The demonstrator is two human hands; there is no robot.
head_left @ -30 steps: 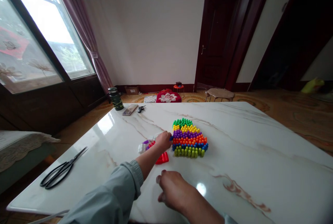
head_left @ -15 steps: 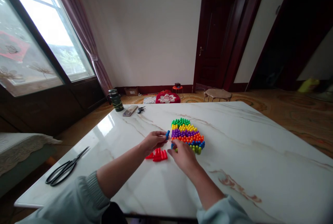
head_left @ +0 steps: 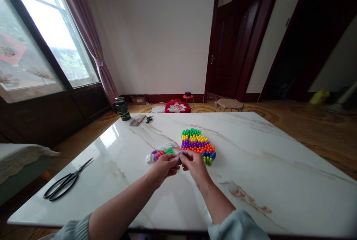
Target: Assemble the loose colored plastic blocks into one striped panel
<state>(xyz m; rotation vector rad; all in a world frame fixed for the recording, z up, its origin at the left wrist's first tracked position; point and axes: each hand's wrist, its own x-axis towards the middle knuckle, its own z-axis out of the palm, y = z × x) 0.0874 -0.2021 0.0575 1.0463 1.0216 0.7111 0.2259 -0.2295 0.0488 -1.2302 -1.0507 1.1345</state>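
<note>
My left hand (head_left: 165, 166) and my right hand (head_left: 195, 165) meet fingertip to fingertip above the table. Both are closed in a pinch around small blue plastic pieces (head_left: 182, 153), mostly hidden by the fingers; whether these are joined I cannot tell. Behind my right hand stands a block of peg-like plastic pieces (head_left: 195, 144) with rounded tops, in bands of green, yellow, purple, orange, blue and lime. Loose white pieces (head_left: 150, 157), red pieces (head_left: 160, 154) and green pieces (head_left: 169, 151) lie beyond my left hand, with some purple ones among them.
The marble-patterned table (head_left: 251, 180) carries black-handled scissors (head_left: 68, 180) at the left. Near its far left corner are a camouflage flask (head_left: 122, 108), a phone (head_left: 137, 120) and keys (head_left: 149, 119). A stool (head_left: 229, 103) stands past the far edge.
My hands have come together, bringing their blue pieces close to each other. My left hand has moved nearer to me, uncovering loose white, green and purple pieces. The view has shifted slightly.
</note>
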